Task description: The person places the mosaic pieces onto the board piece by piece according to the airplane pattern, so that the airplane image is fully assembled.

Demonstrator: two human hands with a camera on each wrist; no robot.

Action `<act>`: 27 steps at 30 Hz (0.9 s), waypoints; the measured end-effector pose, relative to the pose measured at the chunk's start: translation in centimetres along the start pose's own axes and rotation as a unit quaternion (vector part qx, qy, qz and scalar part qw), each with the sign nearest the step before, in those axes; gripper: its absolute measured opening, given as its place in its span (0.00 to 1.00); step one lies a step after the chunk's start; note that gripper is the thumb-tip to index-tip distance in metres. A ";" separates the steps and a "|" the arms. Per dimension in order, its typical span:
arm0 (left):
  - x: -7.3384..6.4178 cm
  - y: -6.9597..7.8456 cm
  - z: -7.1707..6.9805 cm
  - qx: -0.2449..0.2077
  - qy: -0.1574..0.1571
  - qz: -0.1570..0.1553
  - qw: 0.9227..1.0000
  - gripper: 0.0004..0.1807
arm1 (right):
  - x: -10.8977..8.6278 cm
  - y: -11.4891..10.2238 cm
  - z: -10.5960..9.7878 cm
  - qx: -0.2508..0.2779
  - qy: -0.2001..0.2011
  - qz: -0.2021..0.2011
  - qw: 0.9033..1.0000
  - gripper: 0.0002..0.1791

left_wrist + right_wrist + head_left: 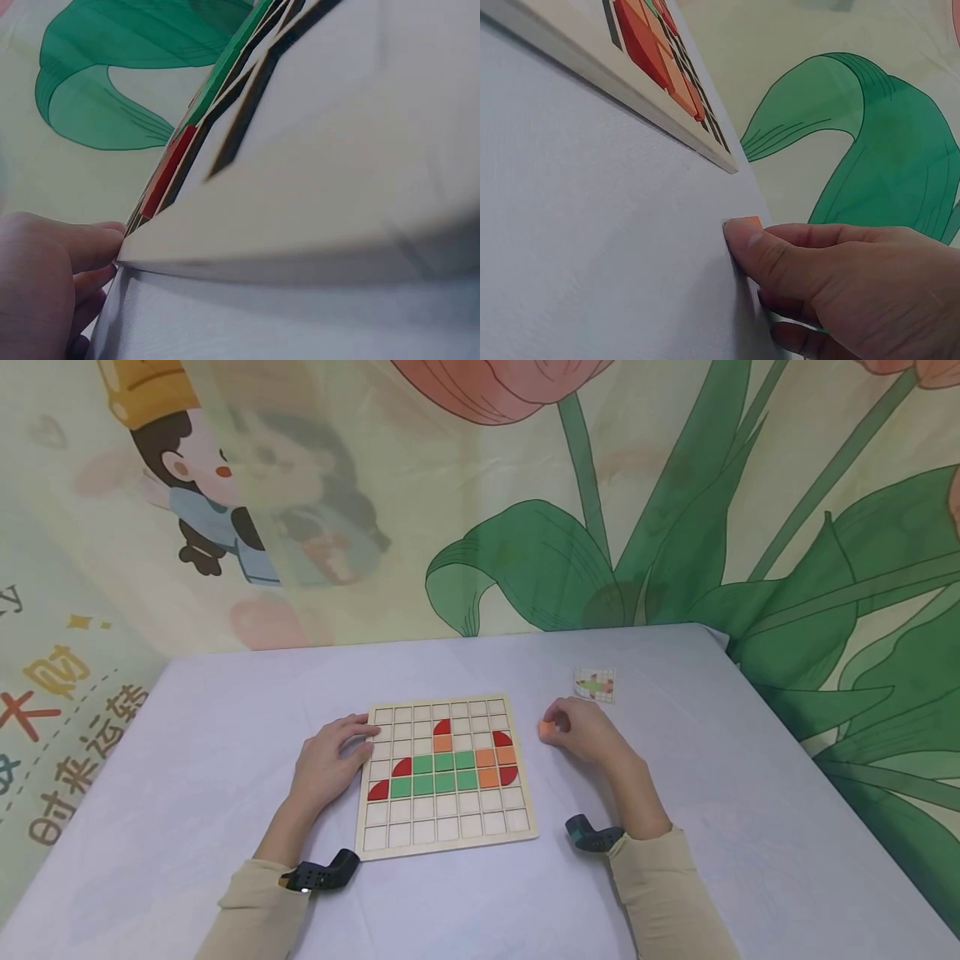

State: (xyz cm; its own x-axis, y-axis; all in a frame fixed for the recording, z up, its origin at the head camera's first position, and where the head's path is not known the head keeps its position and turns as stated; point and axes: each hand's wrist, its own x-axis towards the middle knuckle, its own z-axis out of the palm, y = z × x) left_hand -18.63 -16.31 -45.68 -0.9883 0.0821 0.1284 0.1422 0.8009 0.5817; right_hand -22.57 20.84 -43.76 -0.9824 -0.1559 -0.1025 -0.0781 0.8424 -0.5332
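Note:
A wooden grid board (450, 835) lies on the table, with green (444, 782), orange (487, 777) and red quarter-round tiles (378, 789) set in some cells. My left hand (326, 760) rests at the board's left edge, its fingertips touching the rim; the left wrist view shows that hand (45, 285) at the board's corner. To the right of the board, my right hand (588, 731) pinches a small orange tile (546, 727) between thumb and fingers, just over the cloth. In the right wrist view only an edge of the orange tile (750, 222) shows past the thumb.
A small picture card (596, 685) with a coloured grid pattern lies beyond my right hand. White cloth (465, 910) covers the table. Behind it hangs a printed backdrop (525, 560) with leaves and a cartoon figure.

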 end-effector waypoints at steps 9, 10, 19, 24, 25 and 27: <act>-0.1 0.0 0.1 -0.005 -0.001 -0.001 1.000 0.16 | 0.2 0.0 0.1 0.006 0.008 -0.026 1.000 0.10; -0.1 0.0 0.1 -0.005 -0.001 -0.001 1.000 0.16 | 0.2 -0.1 0.1 0.007 0.009 -0.027 1.000 0.10; 0.0 0.1 0.0 -0.004 -0.001 -0.003 1.000 0.17 | 0.0 -0.5 -0.2 0.007 0.019 -0.050 0.999 0.07; 0.0 0.1 0.1 -0.003 0.000 -0.002 1.000 0.16 | -0.1 -1.3 -0.3 0.009 0.032 -0.060 0.998 0.05; 0.0 0.1 0.1 -0.003 0.000 -0.002 1.000 0.16 | -0.1 -1.5 -0.3 0.011 0.036 -0.062 0.997 0.06; 0.0 0.1 0.1 -0.003 0.001 -0.001 1.000 0.16 | -0.1 -2.0 -0.4 0.013 0.045 -0.070 0.996 0.06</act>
State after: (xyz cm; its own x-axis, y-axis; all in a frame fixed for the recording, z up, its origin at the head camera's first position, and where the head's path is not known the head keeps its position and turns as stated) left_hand -18.58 -16.21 -45.70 -0.9884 0.0802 0.1287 0.1411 0.7979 0.5860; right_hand -22.39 19.39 -42.37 -0.9737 -0.2227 0.0485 -0.2112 0.8017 -0.5592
